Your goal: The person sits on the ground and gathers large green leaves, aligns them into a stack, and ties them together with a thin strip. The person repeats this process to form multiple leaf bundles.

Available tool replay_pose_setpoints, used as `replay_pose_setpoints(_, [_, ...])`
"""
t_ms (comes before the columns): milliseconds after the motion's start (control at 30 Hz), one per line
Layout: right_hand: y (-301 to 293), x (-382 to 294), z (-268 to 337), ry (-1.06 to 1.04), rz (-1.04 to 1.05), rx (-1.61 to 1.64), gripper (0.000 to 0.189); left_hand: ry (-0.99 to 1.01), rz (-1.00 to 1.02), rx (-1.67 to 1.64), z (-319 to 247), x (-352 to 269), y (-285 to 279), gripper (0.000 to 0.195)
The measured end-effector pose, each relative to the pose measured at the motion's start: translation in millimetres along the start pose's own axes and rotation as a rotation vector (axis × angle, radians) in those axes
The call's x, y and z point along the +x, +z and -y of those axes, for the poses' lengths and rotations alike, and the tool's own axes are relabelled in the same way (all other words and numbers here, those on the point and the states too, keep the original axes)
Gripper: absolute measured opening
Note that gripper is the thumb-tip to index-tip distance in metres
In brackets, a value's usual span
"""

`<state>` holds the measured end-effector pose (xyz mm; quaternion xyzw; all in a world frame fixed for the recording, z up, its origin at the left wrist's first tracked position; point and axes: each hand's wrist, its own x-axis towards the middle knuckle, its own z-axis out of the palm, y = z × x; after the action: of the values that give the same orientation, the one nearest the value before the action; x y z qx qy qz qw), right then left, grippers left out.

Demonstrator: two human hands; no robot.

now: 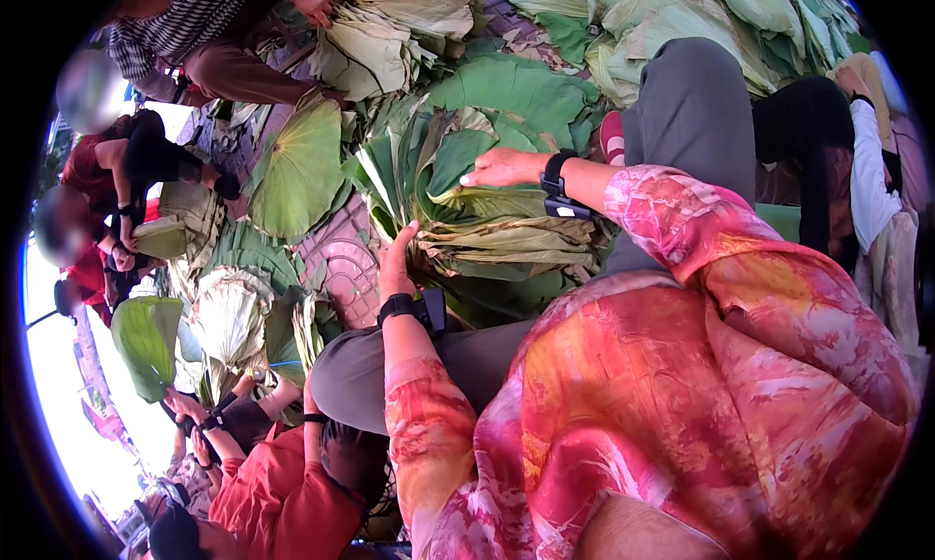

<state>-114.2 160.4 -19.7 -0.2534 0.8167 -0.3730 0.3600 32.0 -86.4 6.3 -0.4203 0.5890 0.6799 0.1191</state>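
Note:
A thick bundle of folded lotus leaves lies before me between my knees, with green leaves above and dry, yellow-brown ones in its folds. My left hand is at the bundle's left end, thumb raised against the leaf edges; its other fingers are mostly hidden. Over the upper side of the bundle reaches my right hand, fingers pointing left, with no leaf visible in its grasp. A broad green lotus leaf spreads just beyond it. Both wrists wear black bands with small devices.
Loose leaf and pale leaf bundles cover parts of the brick paving. A large leaf heap rises at the top right. Co-workers sit close by: one in red at lower left, another holding a bundle at the top.

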Motion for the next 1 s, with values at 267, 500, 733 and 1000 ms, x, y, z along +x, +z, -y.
replay_pose_setpoints(267, [121.5, -75.6, 60.5, 0.024, -0.073, -0.017, 0.06, -0.034, 0.071, -0.095, 14.7, 0.1, -15.7, 0.069])
replay_pose_setpoints(500, [125.4, -78.5, 72.2, 0.084, -0.123, -0.078, 0.058, 0.022, 0.108, -0.046, 4.0, -10.2, -6.5, 0.057])
replay_pose_setpoints(733, [105.4, -54.6, 72.4, 0.181, -0.062, 0.036, 0.095, -0.032, 0.021, -0.09, 27.3, 18.2, -20.5, 0.051])
replay_pose_setpoints(1000, [94.6, -51.2, 77.6, 0.301, -0.042, 0.575, 0.082, -0.109, 0.319, -0.249, 22.9, 10.8, -27.2, 0.047])
